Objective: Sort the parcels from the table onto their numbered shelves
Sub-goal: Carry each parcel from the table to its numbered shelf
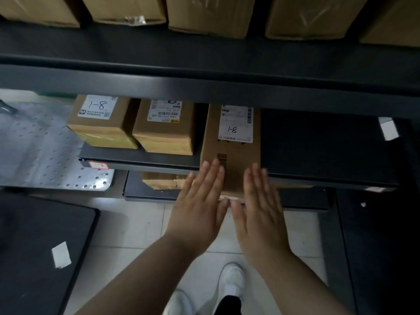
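A long flat cardboard parcel (pixel 230 151) with a white label marked 1-8 lies on the dark shelf (pixel 329 146) and sticks out past its front edge. My left hand (pixel 200 205) and my right hand (pixel 259 208) are both flat, fingers straight, against the parcel's near end, gripping nothing. Two smaller boxes stand to its left on the same shelf: one (pixel 102 121) with a handwritten 1-8 label, one (pixel 166 128) with a printed label. A small tag (pixel 97 165) marked 1-8 is stuck on the shelf's front edge.
An upper shelf beam (pixel 204 85) crosses above, with several cardboard boxes (pixel 204 14) on the level over it. A lower shelf holds another box (pixel 163 179). A perforated metal plate (pixel 34 146) lies left, a dark surface (pixel 38 246) bottom left, and white floor tiles below.
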`<state>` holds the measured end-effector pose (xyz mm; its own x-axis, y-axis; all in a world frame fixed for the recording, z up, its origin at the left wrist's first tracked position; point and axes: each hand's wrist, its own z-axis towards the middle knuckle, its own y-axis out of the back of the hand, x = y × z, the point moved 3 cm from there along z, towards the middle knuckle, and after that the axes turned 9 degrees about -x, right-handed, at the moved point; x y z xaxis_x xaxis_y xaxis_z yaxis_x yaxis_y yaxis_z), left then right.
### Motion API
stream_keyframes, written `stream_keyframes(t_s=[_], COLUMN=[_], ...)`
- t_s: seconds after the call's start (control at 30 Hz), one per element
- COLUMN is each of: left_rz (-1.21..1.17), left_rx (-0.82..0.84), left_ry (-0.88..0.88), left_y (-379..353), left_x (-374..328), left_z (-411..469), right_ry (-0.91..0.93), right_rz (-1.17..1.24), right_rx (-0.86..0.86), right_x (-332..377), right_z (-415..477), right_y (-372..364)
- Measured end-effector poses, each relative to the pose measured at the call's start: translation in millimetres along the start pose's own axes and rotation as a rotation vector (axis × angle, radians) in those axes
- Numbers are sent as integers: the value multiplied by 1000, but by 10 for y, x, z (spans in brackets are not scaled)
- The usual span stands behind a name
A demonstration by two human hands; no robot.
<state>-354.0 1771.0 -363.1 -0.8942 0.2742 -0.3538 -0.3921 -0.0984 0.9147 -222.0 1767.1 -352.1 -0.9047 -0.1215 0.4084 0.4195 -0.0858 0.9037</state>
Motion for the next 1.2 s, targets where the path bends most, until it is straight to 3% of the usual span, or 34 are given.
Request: stream_keyframes(t_s=[0.1, 0.23, 0.37, 0.93, 1.2], left_rz=[132, 186, 197, 262, 260], left_rx=[83, 154, 236, 236, 318], left_ry=[-83, -55, 5, 55, -3], left_y=[-76, -124, -102, -201, 184], left_x=[-12, 27, 52, 216, 157], left_z=[-38, 159, 430, 920, 354], right_ry=[72, 64, 97, 108, 77], right_rz=[-155, -299, -260, -240, -251], right_rx=[111, 225, 343, 316, 325], right_x=[0, -94, -113, -151, -136], right_z=[-19, 236, 559, 1091, 410], right_y=[-59, -82, -82, -222, 122])
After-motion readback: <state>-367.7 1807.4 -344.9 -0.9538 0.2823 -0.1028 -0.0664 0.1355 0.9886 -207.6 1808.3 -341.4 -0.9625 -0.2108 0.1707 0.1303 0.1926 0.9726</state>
